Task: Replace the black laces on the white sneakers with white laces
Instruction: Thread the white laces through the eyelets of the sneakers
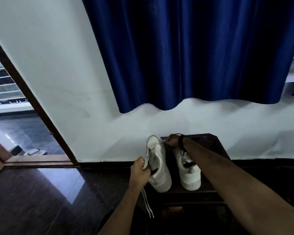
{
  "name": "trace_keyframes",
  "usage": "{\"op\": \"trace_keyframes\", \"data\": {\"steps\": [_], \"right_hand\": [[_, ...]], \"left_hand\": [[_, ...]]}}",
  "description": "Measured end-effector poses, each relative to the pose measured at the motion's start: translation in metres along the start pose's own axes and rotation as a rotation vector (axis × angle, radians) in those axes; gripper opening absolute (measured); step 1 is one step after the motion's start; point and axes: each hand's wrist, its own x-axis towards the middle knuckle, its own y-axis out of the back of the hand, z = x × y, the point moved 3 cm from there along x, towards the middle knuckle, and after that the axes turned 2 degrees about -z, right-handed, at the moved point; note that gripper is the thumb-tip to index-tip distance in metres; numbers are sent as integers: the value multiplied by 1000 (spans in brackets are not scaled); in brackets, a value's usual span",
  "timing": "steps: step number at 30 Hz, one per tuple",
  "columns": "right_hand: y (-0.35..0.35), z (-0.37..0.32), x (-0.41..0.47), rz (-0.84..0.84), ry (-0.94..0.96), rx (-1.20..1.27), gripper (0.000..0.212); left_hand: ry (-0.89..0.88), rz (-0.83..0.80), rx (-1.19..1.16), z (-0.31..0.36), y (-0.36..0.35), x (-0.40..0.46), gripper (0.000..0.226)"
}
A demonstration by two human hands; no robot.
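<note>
Left sneaker: my left sneaker stands on the dark worktop, toe toward me and heel toward the wall, tilted a little to the right. My left hand is on its left flank, my right hand at its far end.
Right sneaker: the other white sneaker stands just beside the first, on its right, toe toward me too. My right forearm crosses above it.
Left hand: my left hand is curled round the white lace and presses against the side of the left sneaker near the eyelets. Loose ends of that lace hang from under my palm, past the worktop's near edge.
Right hand: my right hand reaches to the far end of the shoes, fingers pinched together just by the left sneaker's heel collar. I cannot tell for certain what they pinch; it looks like a thin pale bit of lace. A black band circles that wrist.
Black lace: dark patches show on both shoes' uppers; whether they are lace or trim I cannot tell.
Surroundings: a white wall behind the worktop, a blue curtain above it, a dark glossy floor to the left, and an open doorway.
</note>
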Motion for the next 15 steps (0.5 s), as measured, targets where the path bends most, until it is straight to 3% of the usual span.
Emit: {"op": "trace_keyframes", "data": {"steps": [7,11,15], "right_hand": [[17,-1,1,121,-69,84,43],[18,1,4,75,-67,29,49],[21,10,3,107,-90,15,42]], "left_hand": [[-101,-56,37,5,0,0,37],[-145,-93,67,7,1,2,39],[-177,-172,98,10,1,3,30]]}}
